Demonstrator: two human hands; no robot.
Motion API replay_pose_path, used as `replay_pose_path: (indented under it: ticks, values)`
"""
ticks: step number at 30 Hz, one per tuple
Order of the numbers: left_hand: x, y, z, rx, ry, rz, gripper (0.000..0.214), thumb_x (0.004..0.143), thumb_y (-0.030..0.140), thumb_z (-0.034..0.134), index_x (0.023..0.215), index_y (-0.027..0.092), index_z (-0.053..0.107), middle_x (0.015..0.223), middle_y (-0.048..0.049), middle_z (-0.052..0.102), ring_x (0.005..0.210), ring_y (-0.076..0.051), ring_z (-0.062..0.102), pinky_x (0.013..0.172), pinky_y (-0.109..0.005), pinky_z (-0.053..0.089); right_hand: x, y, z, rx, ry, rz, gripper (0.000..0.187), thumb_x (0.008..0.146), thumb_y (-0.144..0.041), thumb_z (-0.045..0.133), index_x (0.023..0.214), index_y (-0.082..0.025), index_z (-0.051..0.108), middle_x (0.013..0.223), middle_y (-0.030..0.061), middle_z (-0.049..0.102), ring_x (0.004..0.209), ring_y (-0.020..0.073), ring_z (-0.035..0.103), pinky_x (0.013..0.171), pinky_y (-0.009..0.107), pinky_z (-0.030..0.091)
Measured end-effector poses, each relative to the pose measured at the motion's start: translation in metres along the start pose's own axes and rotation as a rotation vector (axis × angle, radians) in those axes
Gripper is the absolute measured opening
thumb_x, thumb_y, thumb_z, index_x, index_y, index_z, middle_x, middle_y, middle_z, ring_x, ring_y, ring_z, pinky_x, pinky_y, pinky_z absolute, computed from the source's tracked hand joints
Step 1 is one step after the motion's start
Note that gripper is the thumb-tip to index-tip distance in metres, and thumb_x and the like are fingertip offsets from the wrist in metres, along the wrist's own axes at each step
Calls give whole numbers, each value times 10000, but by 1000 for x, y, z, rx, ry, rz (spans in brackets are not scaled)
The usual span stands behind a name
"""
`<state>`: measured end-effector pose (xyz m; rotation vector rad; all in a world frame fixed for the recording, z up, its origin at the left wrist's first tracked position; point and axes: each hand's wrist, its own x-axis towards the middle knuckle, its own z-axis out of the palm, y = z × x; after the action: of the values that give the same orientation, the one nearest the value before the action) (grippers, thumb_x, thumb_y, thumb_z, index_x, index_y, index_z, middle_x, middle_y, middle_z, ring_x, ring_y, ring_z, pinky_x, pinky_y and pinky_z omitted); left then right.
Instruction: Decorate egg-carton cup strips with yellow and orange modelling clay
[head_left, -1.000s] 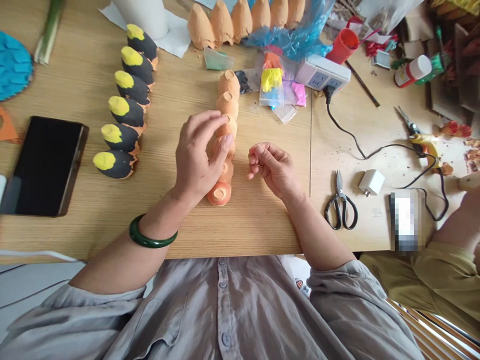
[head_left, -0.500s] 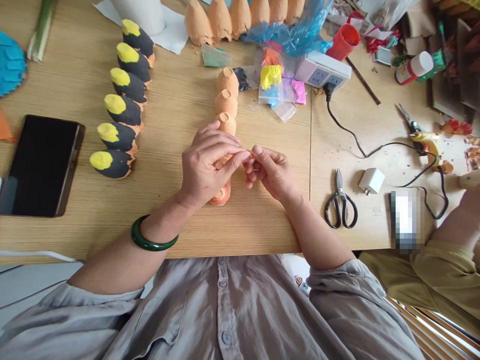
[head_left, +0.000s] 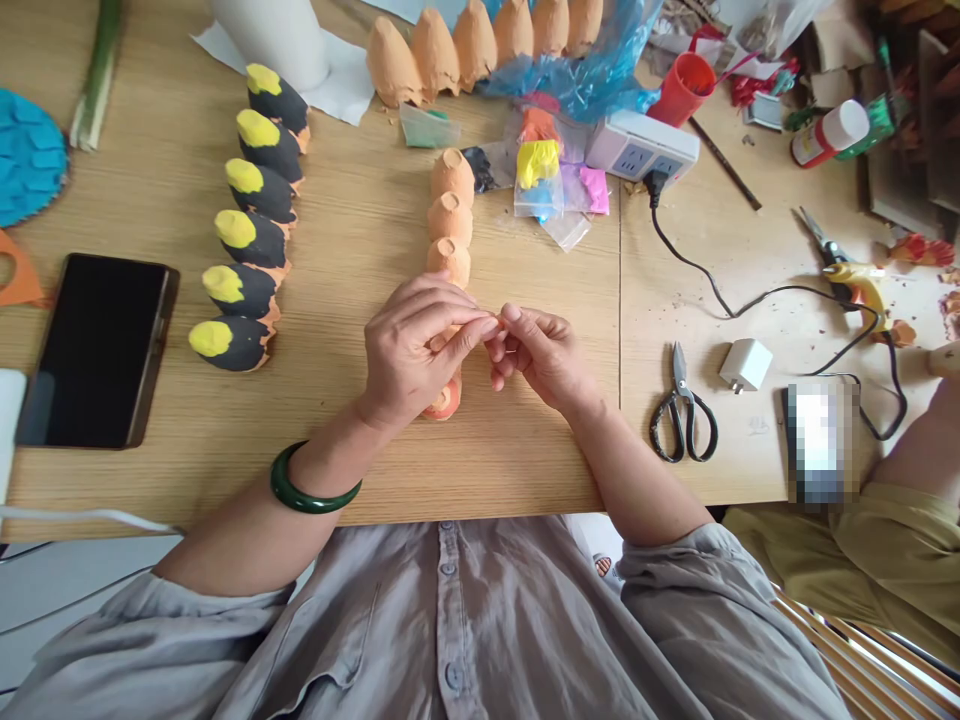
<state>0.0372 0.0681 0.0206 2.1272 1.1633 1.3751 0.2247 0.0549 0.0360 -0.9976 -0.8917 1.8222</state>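
Observation:
My left hand [head_left: 420,335] and my right hand [head_left: 544,350] meet fingertip to fingertip above the table. Thumb and forefinger of each pinch a tiny piece of orange clay, mostly hidden by the fingertips. Below and behind my left hand runs a row of orange egg-carton cups [head_left: 450,215], each with a small ring on top. The cup at the near end [head_left: 444,402] bears a redder orange ring. My left hand covers the middle of this row. Farther off lie small bags of coloured clay, among them a yellow one [head_left: 538,162].
Black-painted cups with yellow tops [head_left: 244,290] form a row at left, beside a dark tablet [head_left: 97,350]. Scissors [head_left: 682,410], a white charger [head_left: 745,363] and a power strip [head_left: 643,148] with its cord lie right. Bare orange cups [head_left: 435,50] stand at the back. Another person's arm [head_left: 919,430] shows at right.
The view has shifted slightly, so the table things at left appear lower and farther right. Both hands keep their pinch, and the orange piece between them shows less than before.

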Motion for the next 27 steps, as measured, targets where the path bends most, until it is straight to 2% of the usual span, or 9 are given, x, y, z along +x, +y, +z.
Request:
replay_pose_path:
  ticks: [2, 7, 10, 13, 16, 19, 21, 23, 27]
  values:
    - [-1, 3, -2, -8, -21, -24, 370, 1167, 549, 668, 933, 323, 842, 931, -10, 864, 981, -252, 830, 1125, -533, 676, 0, 0, -1, 35, -23, 9, 636, 780, -758, 1001, 746, -199, 699, 668, -61, 640, 523, 73, 581, 491, 217, 610]
    - [-3, 5, -3, -119, -15, -14, 234, 1103, 453, 819, 1301, 339, 869, 1220, -37, 886, 1151, -258, 826, 1075, -443, 688, -1, -2, -2, 57, 8, 7, 607, 760, -719, 1034, 764, -193, 731, 667, -70, 645, 523, 69, 594, 505, 209, 620]
    - [-3, 6, 1, -112, 36, 65, 137, 1114, 265, 798, 1211, 311, 883, 1165, -16, 900, 1115, -219, 836, 1082, -403, 683, -3, -3, 0, 65, 2, 15, 612, 767, -716, 1032, 754, -184, 730, 675, -61, 658, 527, 74, 609, 510, 215, 632]
    - [-2, 8, 3, -136, 48, 85, 177, 1109, 178, 776, 1200, 289, 879, 1150, -6, 909, 1089, -195, 846, 1107, -383, 678, -3, -3, 1, 93, -21, 34, 618, 777, -721, 1023, 737, -182, 724, 671, -55, 659, 534, 81, 609, 496, 222, 637]
    - [-2, 9, 2, -159, 11, 79, 239, 1119, 191, 764, 1312, 290, 865, 1252, -26, 904, 1183, -201, 844, 1127, -373, 675, -2, -2, 0, 124, -18, 34, 578, 765, -682, 1048, 787, -177, 769, 673, -55, 677, 537, 84, 624, 492, 220, 638]
    - [-2, 9, -1, -142, -33, 59, 346, 1110, 292, 805, 1456, 279, 817, 1396, -68, 870, 1299, -234, 819, 1155, -397, 674, -2, -2, -2, 149, -4, 8, 523, 764, -625, 1071, 871, -179, 818, 677, -55, 714, 542, 86, 653, 516, 217, 645]
    - [-2, 8, -2, -122, -30, 67, 323, 1110, 319, 808, 1431, 291, 828, 1357, -56, 882, 1289, -244, 823, 1148, -419, 683, -2, -3, -3, 152, 3, 2, 513, 759, -607, 1079, 893, -183, 823, 675, -63, 719, 532, 81, 649, 524, 216, 647]
    - [-1, 9, -1, -124, 6, 85, 220, 1125, 274, 778, 1324, 314, 864, 1242, -20, 907, 1215, -230, 845, 1125, -422, 694, -3, -4, -3, 150, -5, 12, 522, 741, -597, 1092, 880, -182, 807, 674, -73, 709, 525, 77, 645, 520, 215, 646]
    - [0, 12, 1, -158, 74, 70, 189, 1120, 195, 766, 1190, 321, 890, 1111, 5, 915, 1086, -201, 868, 1107, -406, 698, -2, -2, -3, 170, -56, 67, 572, 755, -652, 1066, 825, -176, 757, 691, -61, 712, 542, 84, 652, 507, 222, 655]
